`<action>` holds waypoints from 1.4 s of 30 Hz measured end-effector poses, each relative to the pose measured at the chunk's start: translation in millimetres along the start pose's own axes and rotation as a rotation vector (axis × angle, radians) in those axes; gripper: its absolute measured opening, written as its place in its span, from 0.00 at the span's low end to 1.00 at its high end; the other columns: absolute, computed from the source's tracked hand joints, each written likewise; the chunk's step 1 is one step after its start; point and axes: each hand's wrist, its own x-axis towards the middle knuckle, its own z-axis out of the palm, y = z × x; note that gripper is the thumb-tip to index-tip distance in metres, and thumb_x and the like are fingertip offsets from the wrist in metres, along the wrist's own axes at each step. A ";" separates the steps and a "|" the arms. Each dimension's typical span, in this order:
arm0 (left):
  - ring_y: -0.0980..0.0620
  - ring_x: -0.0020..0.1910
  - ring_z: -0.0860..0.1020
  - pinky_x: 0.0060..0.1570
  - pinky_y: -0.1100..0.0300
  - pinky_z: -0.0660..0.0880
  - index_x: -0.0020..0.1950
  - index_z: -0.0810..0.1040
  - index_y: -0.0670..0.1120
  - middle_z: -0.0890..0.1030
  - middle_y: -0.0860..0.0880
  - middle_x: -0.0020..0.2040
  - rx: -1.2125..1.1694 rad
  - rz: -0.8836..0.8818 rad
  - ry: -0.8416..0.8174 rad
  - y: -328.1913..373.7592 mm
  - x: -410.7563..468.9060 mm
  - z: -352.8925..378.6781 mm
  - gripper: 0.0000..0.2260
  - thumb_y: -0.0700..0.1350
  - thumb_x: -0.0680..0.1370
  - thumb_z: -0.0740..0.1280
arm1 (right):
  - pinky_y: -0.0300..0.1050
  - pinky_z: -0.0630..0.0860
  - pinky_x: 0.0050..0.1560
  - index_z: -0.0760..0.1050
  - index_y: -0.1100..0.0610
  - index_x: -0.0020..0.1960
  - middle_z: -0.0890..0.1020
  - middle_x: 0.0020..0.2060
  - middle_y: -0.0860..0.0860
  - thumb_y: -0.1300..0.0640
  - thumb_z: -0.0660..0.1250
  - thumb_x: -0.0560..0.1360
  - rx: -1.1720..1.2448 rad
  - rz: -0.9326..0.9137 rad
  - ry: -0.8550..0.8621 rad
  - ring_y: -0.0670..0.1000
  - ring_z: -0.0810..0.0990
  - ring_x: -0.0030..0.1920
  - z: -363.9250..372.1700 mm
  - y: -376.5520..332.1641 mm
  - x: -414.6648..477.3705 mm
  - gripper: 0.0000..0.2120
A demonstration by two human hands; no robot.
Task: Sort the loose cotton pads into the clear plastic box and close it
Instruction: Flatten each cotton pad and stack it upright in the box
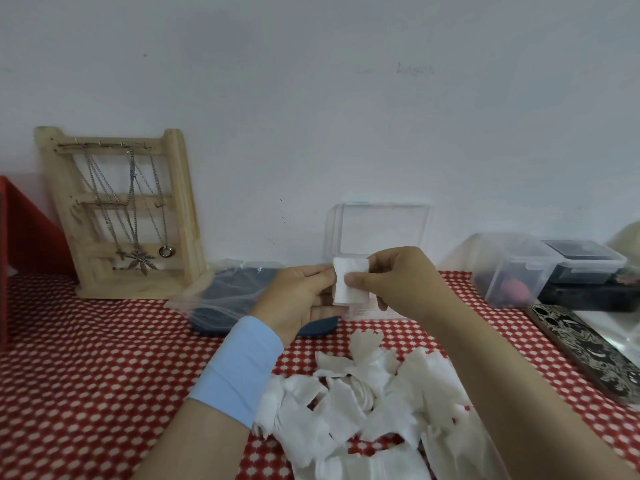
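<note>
A white square cotton pad [348,284] is held up between both hands in front of the clear plastic box. My left hand [301,299] pinches its left edge and my right hand [401,278] pinches its right side with thumb and fingers. The clear plastic box [377,233] stands behind the hands against the wall, its lid raised upright; its base is mostly hidden by my hands. A heap of several loose cotton pads [363,403] lies on the red patterned cloth near me, under my forearms.
A wooden jewellery stand [124,213] with necklaces leans at the back left. A dark blue flat case in a plastic bag [228,299] lies left of the box. Lidded plastic containers [512,268] and a patterned phone case [585,351] sit on the right. A red object [27,230] is far left.
</note>
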 end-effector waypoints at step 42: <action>0.43 0.55 0.83 0.46 0.48 0.84 0.58 0.81 0.42 0.83 0.41 0.57 0.126 -0.034 0.092 -1.4 7.1 -15.0 0.08 0.41 0.81 0.66 | 0.46 0.84 0.43 0.86 0.59 0.53 0.88 0.48 0.54 0.63 0.72 0.76 0.355 0.070 -0.303 0.54 0.86 0.44 -6.5 15.3 3.7 0.07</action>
